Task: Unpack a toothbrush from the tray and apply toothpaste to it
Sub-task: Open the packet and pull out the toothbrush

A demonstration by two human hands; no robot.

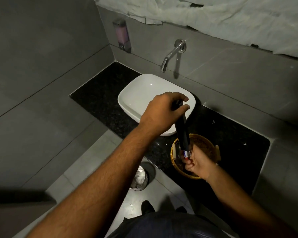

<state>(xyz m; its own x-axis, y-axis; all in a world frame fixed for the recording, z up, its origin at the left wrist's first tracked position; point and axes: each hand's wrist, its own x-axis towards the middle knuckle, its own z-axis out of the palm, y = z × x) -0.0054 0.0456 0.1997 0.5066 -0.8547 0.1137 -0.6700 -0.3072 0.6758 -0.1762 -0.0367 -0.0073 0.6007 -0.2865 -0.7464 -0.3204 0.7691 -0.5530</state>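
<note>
A long black toothbrush package (181,127) hangs nearly upright over the black counter. My left hand (163,112) pinches its top end above the white basin. My right hand (199,163) grips a small tube with a red, white and blue end (186,154) that sticks out of the package's lower end. Both hands hold these just above a round woven tray (205,143) on the counter. The toothbrush itself is hidden inside the package.
A white basin (141,93) sits on the black granite counter (234,140) under a chrome wall tap (172,54). A soap dispenser (122,35) hangs on the left wall. A steel bin (138,177) stands on the floor below the counter edge.
</note>
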